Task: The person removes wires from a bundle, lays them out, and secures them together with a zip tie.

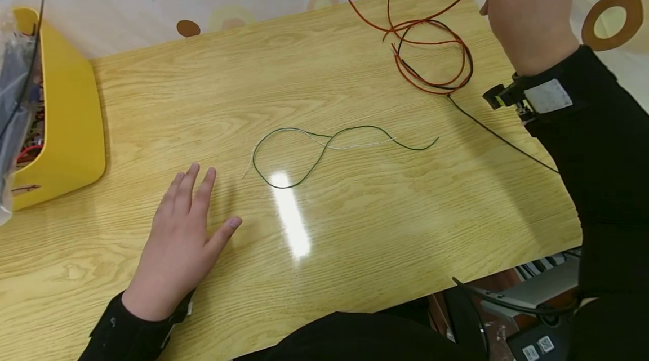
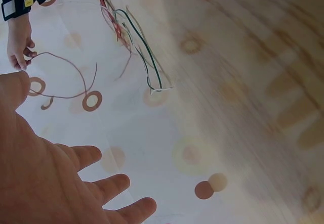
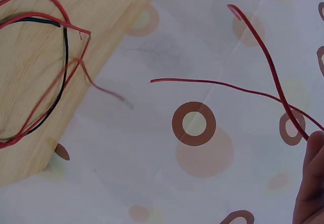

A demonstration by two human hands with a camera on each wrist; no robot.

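Two red wires (image 1: 431, 17) are pinched by the right hand (image 1: 527, 6) above the worktop (image 1: 355, 226); tangled loops risk snagging; the left hand (image 1: 177, 243) is laid flat, fingers relaxed.

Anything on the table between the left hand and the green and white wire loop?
Nothing visible. The left hand lies flat on the wooden table, fingers straight. Only bare tabletop separates it from the thin green and white wire loop. The red wires sit farther off, by the right hand.
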